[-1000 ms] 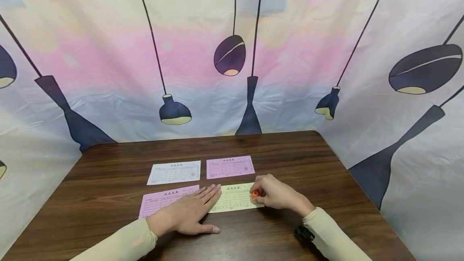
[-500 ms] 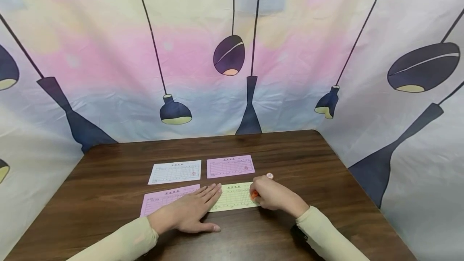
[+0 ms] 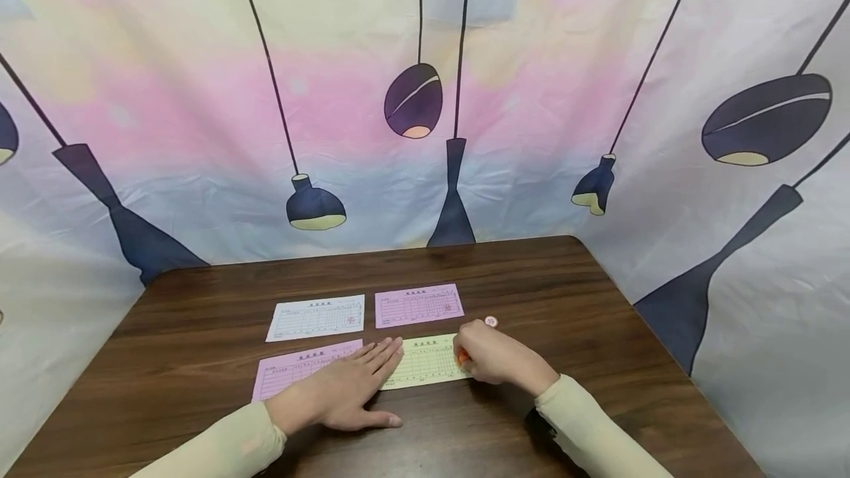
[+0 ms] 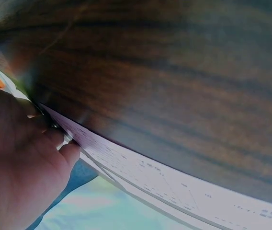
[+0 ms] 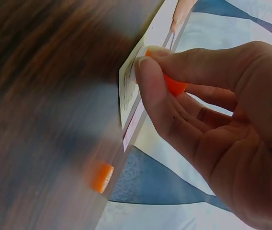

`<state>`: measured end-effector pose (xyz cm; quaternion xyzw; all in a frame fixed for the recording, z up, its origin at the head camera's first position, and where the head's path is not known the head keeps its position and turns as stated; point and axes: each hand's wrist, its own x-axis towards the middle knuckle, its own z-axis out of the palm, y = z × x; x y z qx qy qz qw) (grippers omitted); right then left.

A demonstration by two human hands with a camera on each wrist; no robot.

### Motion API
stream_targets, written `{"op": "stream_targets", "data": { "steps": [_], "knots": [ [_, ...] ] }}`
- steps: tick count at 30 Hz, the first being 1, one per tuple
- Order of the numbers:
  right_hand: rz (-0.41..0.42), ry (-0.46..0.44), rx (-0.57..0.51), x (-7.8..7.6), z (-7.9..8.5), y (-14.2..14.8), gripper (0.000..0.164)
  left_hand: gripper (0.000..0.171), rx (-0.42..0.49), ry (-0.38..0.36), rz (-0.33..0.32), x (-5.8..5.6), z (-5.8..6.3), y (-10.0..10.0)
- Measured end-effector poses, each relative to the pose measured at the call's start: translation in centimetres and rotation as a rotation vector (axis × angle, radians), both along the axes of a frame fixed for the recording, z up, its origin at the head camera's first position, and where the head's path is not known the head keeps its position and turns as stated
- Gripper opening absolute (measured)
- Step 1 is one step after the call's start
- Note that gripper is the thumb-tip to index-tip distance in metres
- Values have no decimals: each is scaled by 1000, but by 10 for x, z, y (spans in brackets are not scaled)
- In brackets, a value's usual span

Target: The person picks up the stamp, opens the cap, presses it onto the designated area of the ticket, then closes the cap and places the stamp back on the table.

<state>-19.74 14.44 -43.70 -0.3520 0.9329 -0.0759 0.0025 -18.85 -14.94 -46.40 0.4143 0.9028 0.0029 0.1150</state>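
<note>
My left hand (image 3: pixel 348 383) lies flat with fingers spread across the left end of a yellow printed slip (image 3: pixel 426 364) and part of a pink slip (image 3: pixel 284 373). At the yellow slip's right end, my right hand (image 3: pixel 499 354) pinches a small orange stamp (image 3: pixel 462 358) between thumb and fingers. In the right wrist view the orange body of the stamp (image 5: pixel 175 86) shows between the fingers, its lower end against or just over the slip; contact is hard to tell. Beyond the right knuckles lies an orange cap (image 5: pixel 103 178), whose round top bears a red mark.
Behind, a white slip (image 3: pixel 317 318) and another pink slip (image 3: pixel 418 306) lie side by side, each with a red stamp mark on its right. All rest on a dark wooden table (image 3: pixel 544 271). A patterned curtain (image 3: pixel 358 131) hangs behind the table.
My right hand has turned and its fingers have closed further over the stamp, hiding more of it. The cap beyond the knuckles has come into view. My left hand stays in place.
</note>
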Motion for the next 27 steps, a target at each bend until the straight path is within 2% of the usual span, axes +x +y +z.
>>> {"op": "stream_targets", "data": {
  "steps": [6, 12, 22, 27],
  "knots": [
    [-26, -44, -7, 1, -1, -2, 21, 108, -8, -11, -3, 2, 2, 1],
    [-35, -60, -8, 1, 3, -4, 19, 108, -8, 16, -4, 1, 3, 0],
    [-39, -133, -27, -4, 4, -3, 14, 108, -11, -4, 3, 0, 3, 0],
    [-45, -127, -41, -3, 3, -2, 17, 108, -12, -7, 2, 1, 5, 1]
  ]
}}
